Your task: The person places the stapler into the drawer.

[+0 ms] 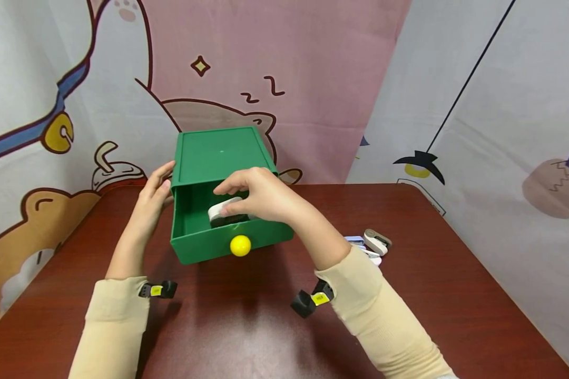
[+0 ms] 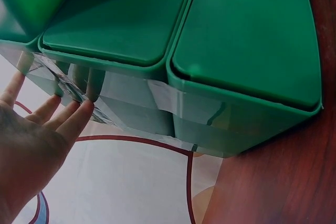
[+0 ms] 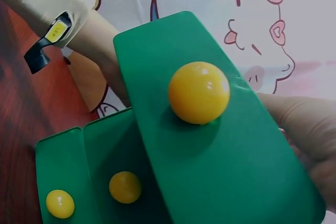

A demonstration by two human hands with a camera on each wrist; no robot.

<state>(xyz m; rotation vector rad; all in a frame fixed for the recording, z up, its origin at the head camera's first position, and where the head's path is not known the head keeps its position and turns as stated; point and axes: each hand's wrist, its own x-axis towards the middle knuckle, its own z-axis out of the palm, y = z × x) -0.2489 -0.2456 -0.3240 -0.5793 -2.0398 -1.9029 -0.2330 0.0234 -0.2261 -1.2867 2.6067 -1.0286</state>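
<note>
A green cabinet [image 1: 220, 152] of stacked drawers stands on the table, its top drawer [image 1: 196, 248] pulled out by a round yellow knob [image 1: 240, 245]. In that drawer lies a white-and-black rounded object [image 1: 214, 213], possibly a stapler. My right hand [image 1: 267, 197] reaches over the drawer front with its thumb against this object; the index finger stands apart above it, and the other fingers are hidden. With straight fingers, my left hand [image 2: 39, 140] touches the cabinet's left side, where clear tape [image 2: 163, 95] runs across the drawer casings.
To the right of the cabinet, a white-and-brown stapler [image 1: 376, 242] lies beside several small bluish and white items [image 1: 355, 240]. Two lower drawers with yellow knobs [image 3: 125, 187] are closed. A printed curtain [image 1: 313, 79] hangs behind the reddish-brown table [image 1: 246, 326].
</note>
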